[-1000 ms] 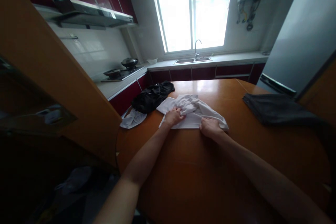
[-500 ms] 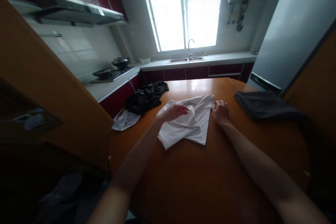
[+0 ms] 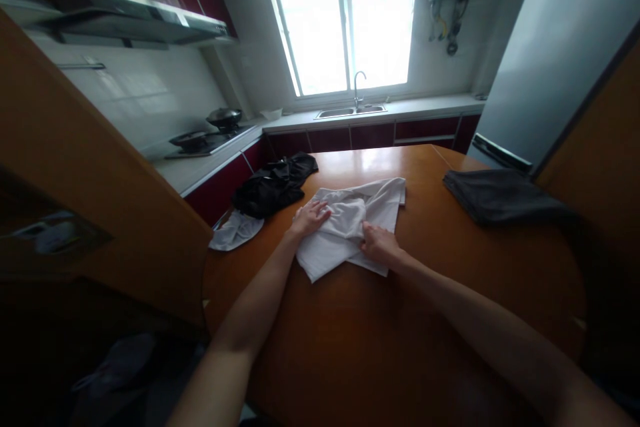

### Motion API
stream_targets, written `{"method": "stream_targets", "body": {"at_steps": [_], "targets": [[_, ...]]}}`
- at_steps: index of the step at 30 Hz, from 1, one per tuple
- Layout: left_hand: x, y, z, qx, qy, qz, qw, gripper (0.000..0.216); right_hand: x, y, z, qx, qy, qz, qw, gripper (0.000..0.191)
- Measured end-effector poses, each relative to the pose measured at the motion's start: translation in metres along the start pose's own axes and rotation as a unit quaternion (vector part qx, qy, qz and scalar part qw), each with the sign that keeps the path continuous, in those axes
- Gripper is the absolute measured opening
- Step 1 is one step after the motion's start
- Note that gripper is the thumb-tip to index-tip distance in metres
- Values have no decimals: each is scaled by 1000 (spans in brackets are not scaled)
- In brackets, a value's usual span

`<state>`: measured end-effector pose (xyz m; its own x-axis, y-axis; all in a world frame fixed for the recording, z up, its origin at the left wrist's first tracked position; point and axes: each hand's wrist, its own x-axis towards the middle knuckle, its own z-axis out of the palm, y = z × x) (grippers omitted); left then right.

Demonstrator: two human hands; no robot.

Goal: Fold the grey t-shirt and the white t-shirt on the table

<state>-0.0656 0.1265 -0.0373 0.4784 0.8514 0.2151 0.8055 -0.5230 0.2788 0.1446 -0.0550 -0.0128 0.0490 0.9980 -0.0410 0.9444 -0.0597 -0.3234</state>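
Note:
A white garment, partly folded and creased, lies on the wooden table in front of me; its exact kind I cannot make out. My left hand rests flat on its left side with the fingers spread. On the right, my right hand has its fingers curled and pinches a fold of the fabric near the middle. Two lower corners of the garment point toward me, and its upper right corner reaches beyond my right hand.
The round-edged wooden table carries a heap of black clothing at the far left, with a white cloth piece at the table's edge. A folded dark grey garment lies at the right. Beyond stand a counter, sink, stove and fridge.
My left hand has come down from above the garment onto its left side. My right hand has moved left from beside the garment's right edge and now grips a fold.

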Motion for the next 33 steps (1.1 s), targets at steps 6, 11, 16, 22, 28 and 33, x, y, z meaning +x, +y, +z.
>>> {"method": "stream_targets", "body": {"at_steps": [6,11,16,22,28,33], "targets": [[3,0,-4,-51,21,14,998,43,31,58,-23,2,109,113,988,27],[3,-1,10,-74,54,79,993,43,54,150,-32,52,303,204,930,35],[3,1,18,-61,46,45,996,45,63,182,-20,58,304,171,935,41],[1,8,22,-103,74,25,992,28,64,167,-21,93,340,162,922,32],[4,14,23,-187,91,28,978,7,48,136,-66,159,401,85,898,31],[4,16,23,-276,76,32,958,37,9,87,-120,152,290,-77,942,24]]}}
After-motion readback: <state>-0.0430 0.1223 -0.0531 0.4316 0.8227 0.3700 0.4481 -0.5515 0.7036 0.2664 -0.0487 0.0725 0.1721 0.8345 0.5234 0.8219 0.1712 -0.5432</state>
